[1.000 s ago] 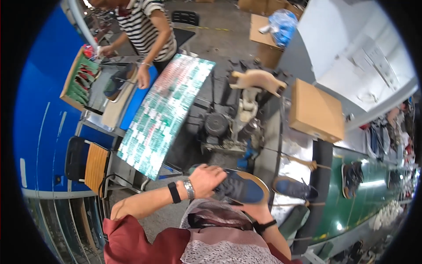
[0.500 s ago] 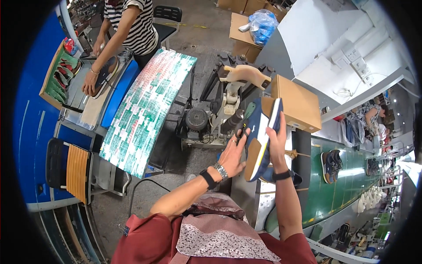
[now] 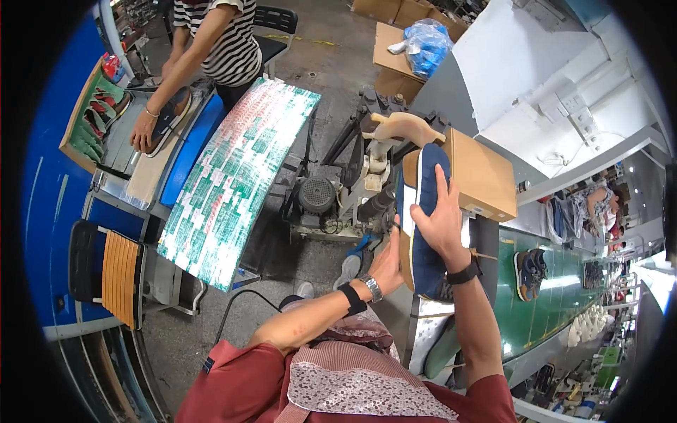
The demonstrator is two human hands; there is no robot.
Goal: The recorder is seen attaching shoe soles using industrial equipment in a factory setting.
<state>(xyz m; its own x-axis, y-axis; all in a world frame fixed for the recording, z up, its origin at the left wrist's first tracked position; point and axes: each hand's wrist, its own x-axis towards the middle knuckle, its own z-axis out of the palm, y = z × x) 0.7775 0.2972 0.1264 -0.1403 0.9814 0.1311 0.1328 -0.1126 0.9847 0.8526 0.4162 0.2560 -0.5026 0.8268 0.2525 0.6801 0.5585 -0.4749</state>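
Observation:
A navy sneaker (image 3: 429, 264) with a white midsole edge and tan parts stands heel-to-toe upright between my hands, its dark blue sole turned up and to the right. My right hand (image 3: 441, 222) lies across the sole, with fingers stretched along it and the thumb over the edge. On the left side, my left hand (image 3: 386, 262) grips the shoe's upper, its fingertips partly hidden behind it. Just beyond the shoe is a machine with a beige curved arm (image 3: 407, 128). Part of another dark shoe (image 3: 444, 290) shows below the one I hold.
A cardboard box (image 3: 483, 176) stands to the right. Shoes (image 3: 529, 273) ride on a green conveyor (image 3: 508, 317). A green-and-white patterned board (image 3: 236, 183) lies left of the machine's motor (image 3: 317, 194). At far left, a co-worker in a striped top (image 3: 229, 53) handles a shoe (image 3: 171, 120).
The sneaker has turned so more of its sole faces up. My right hand has shifted from its edge onto the sole, and my left hand has moved lower and closer against the shoe.

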